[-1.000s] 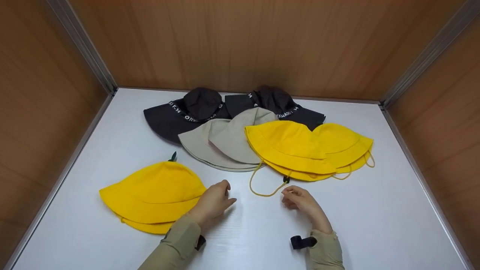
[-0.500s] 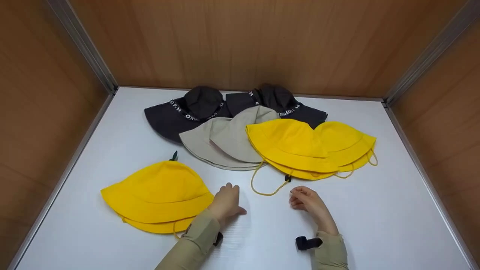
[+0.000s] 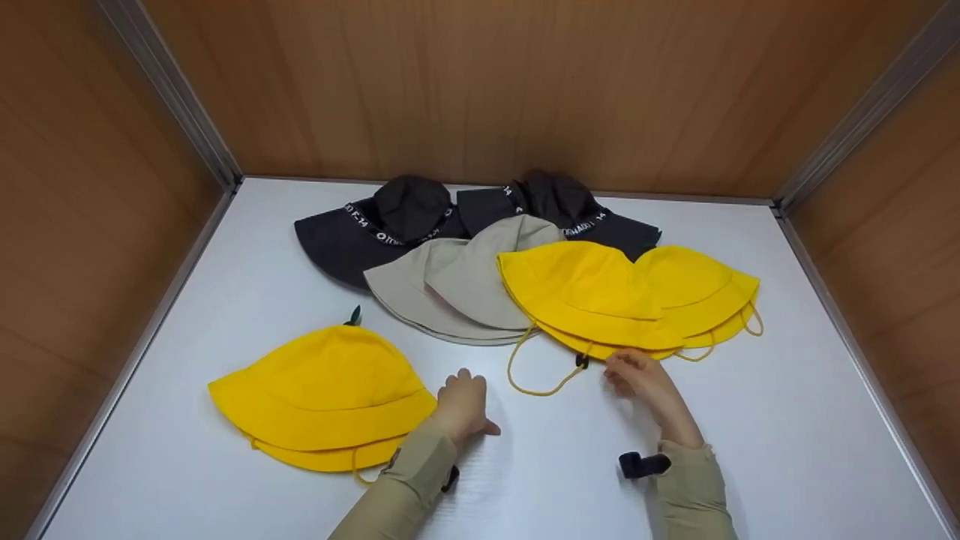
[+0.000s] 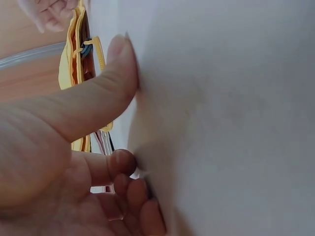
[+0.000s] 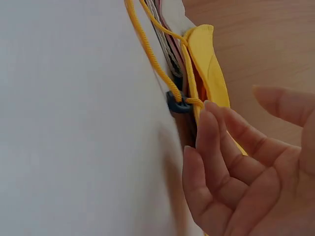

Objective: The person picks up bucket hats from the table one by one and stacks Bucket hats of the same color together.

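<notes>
Reaching toward the brim of the front hat (image 3: 592, 296), the right hand (image 3: 645, 379) has its fingers loosely bent and holds nothing yet; in the right wrist view the fingertips (image 5: 209, 115) are just beside the brim and the dark toggle (image 5: 178, 104) of the yellow cord (image 3: 536, 379). This hat lies directly ahead of the fingers, on top of a second yellow hat (image 3: 697, 289), and both overlap the grey hats (image 3: 457, 289).

The left hand (image 3: 463, 405) rests on the white table (image 3: 225, 262) with curled fingers and the thumb (image 4: 101, 93) pressed on the surface, gripping nothing. Beside its knuckles, to the outer side, lies a separate yellow hat (image 3: 322, 386).

What could go wrong, as I judge it: the fingers may catch the cord instead of the brim, so the loop drags or tangles. Because the two yellow hats are stacked (their brims almost coincide), a pinch at the edge could lift both together, and pulling might disturb the grey hats and the black hats (image 3: 390, 221) behind.

No container is on the table; only the wooden walls (image 3: 480, 82) enclose it.
</notes>
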`<state>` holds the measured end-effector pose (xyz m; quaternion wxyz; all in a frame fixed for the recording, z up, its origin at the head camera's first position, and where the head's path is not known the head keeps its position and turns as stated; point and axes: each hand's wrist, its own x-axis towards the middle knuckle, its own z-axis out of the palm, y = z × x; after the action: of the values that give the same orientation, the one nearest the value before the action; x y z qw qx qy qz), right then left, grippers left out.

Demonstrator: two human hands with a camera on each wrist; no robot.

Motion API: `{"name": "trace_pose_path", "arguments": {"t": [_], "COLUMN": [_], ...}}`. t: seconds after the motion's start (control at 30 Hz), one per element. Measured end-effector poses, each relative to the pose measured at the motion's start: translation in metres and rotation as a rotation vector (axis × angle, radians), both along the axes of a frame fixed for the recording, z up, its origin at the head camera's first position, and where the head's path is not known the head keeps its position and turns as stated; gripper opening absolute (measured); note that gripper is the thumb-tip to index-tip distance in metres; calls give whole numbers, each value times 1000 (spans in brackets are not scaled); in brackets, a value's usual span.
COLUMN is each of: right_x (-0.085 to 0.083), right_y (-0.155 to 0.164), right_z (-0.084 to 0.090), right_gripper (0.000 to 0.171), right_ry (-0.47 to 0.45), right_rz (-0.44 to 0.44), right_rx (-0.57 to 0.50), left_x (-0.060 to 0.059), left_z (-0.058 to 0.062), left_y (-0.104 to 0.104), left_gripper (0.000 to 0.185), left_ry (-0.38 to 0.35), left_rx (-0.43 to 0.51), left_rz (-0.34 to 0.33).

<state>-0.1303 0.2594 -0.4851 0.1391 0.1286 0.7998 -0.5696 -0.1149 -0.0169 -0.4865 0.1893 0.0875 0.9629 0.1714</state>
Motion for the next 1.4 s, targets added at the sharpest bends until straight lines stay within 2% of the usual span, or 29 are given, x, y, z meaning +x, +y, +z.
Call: {"name": "trace_pose_path", "arguments": {"t": [0.17,0.3,0.6,0.77,0.87,1.07,1.4], "right_x": [-15,-26,-47,-52,-56,-63,-72], "right_y": [13,23,50,56,57,60,63], "right_z": [22,32,17,11,8,4,1], "right_gripper": [35,42,61,71,76,79,85], "right_ry": [65,80,131,73,29,-11,-85], "right_rz": [-11,-24,-23,-26,-24,-46,-81], "right_rx": [87,174,361,432,445,399,338], "left_x": [2,3,4,3,3,2,3], "left_z": [-3,-4,-5,-4,-5,-5,-8], "left_y": [0,0,-1,-1,-1,-1,-1], "left_gripper": [59,60,60,63,63,63,62], "left_ry": [42,58,76,60,48,19,47], "left_rx": [-14,-19,-6,-10,-4,16,12], "left_rz": [-4,-1,-6,-11,-7,-4,5]}}
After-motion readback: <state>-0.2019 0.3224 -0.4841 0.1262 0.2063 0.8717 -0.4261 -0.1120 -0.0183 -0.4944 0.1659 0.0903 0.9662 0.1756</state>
